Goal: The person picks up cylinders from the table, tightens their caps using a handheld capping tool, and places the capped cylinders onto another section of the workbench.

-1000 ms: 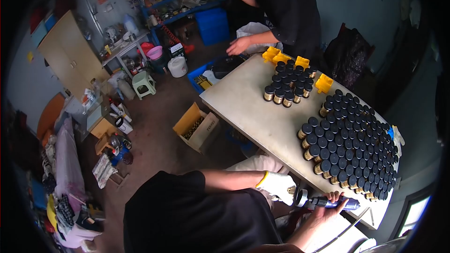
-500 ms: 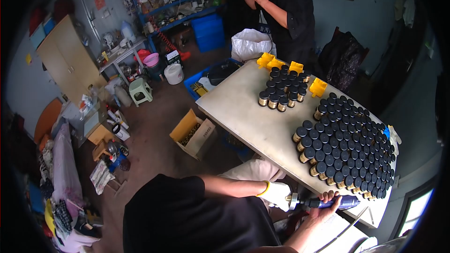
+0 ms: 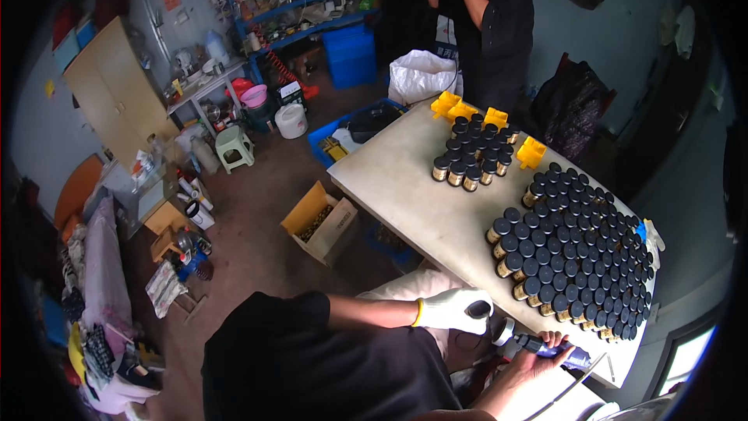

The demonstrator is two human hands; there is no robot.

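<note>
Gripping a dark-topped jar [image 3: 478, 309] in the gloved left hand [image 3: 450, 311], right hand [image 3: 536, 360] wrapped round a purple power tool [image 3: 576, 357], by the surface's [image 3: 397, 168] near edge

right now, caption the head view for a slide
Gloved left hand holding a black-lidded jar beside a round-headed power tool gripped in the bare right hand.

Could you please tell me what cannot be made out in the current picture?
All in the head view:
- Held jar: its side, hidden by the gloved left hand.
- Power tool: mid-body, covered by the right hand.
- Standing jars on the table: lettering, too small.
- Person beyond: top of the head, cut off by the upper edge.
</note>
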